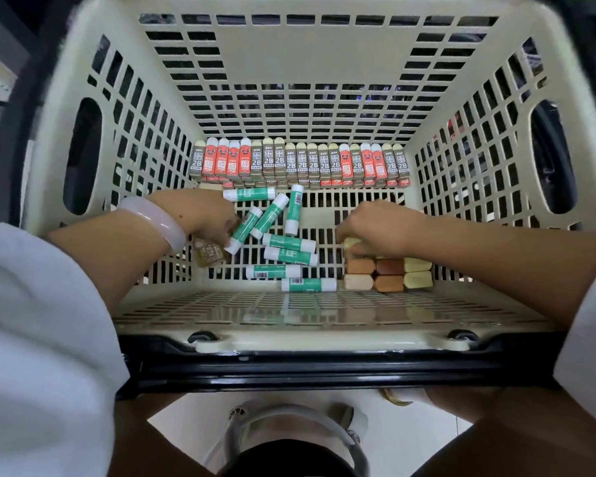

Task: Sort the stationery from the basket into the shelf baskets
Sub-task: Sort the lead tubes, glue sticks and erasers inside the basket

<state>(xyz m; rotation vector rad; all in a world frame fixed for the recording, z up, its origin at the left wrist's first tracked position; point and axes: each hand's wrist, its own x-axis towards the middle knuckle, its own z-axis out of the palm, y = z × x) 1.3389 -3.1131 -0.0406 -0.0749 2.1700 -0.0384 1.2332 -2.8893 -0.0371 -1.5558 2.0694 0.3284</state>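
Both hands are sunk in the basket: the left hand is closed on a glue stick, the right hand on a pale eraser. Neighbouring sticks could be knocked if the grip is lifted carelessly.

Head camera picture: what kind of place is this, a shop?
Probably a stationery shop or stockroom, though little beyond the basket shows. The cream slotted plastic basket holds a neat row of grey and red boxed 2B erasers and many identical barcoded green-and-white glue sticks, like stock for sale.
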